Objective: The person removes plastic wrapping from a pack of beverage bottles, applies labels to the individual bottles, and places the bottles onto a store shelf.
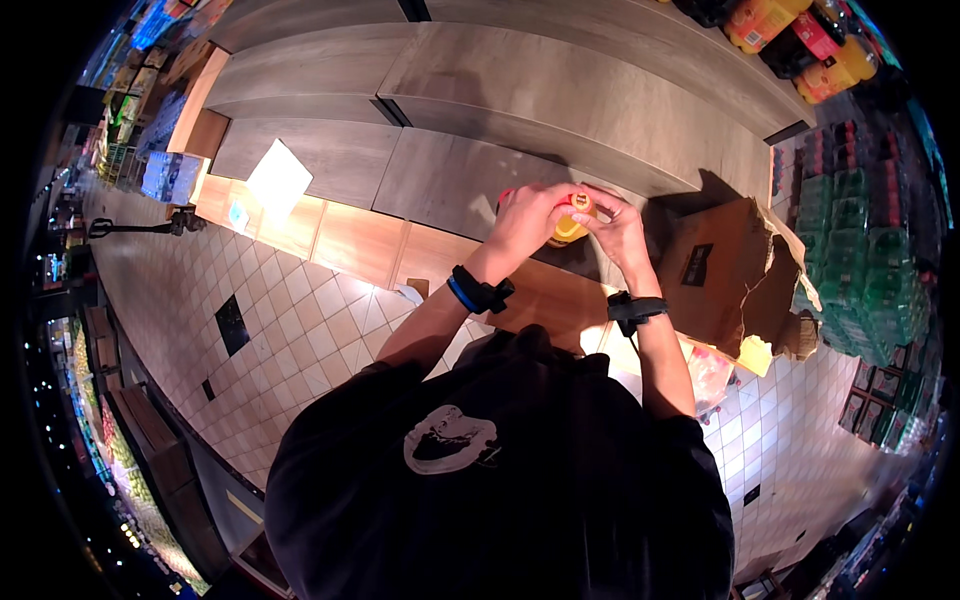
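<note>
In front of me, over the lowest step of a grey wood-grain display shelf [440,180], a small bottle [566,232] with a yellow body is held between my hands. My left hand [525,222] is closed at its left side and top. On the right, the fingers of my right hand [618,232] curl round the bottle's upper part. A bit of red [505,197] shows beside my left hand; I cannot make out what it is. Part of the bottle is hidden by my fingers.
An open, torn cardboard box [715,250] stands at right, next to stacked green bottle packs [865,260]. Orange drink bottles [765,22] occupy the upper right shelf. A white sheet [280,180] lies toward the left, and a pallet jack [150,226] stands farther left on the tiled floor.
</note>
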Demonstrator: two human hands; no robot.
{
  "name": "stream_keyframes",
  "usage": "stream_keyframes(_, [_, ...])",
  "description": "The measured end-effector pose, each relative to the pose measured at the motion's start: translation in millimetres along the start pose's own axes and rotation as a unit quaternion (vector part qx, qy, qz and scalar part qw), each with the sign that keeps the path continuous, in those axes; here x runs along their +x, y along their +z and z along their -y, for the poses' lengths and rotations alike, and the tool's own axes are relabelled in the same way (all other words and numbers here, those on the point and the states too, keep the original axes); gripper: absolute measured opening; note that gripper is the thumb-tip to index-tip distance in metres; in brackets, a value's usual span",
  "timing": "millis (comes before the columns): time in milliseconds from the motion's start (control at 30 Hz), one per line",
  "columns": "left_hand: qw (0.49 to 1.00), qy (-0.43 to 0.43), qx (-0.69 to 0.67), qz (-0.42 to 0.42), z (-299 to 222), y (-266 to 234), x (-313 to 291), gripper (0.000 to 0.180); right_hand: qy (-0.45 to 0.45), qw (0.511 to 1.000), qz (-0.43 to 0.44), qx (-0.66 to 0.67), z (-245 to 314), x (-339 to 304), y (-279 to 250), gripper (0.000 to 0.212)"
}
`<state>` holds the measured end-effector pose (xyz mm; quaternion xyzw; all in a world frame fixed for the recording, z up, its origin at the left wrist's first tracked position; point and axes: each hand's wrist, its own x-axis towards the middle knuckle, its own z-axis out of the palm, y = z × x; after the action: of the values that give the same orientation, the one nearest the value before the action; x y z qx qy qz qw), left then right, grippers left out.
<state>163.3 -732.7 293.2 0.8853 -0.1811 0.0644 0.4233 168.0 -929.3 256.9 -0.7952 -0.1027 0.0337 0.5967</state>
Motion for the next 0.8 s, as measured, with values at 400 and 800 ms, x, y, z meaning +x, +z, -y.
stream_keyframes(400, [0.986,-0.010,0.152,0.065,-8,2,9,0.027,-0.011,0.998,-0.067,0.009,-11,-17,18,0.044])
stream_keyframes(800, [0.987,0.073,0.135,0.056,-2,-1,10,0.031,-0.036,0.985,-0.123,-0.113,-17,-59,33,0.054])
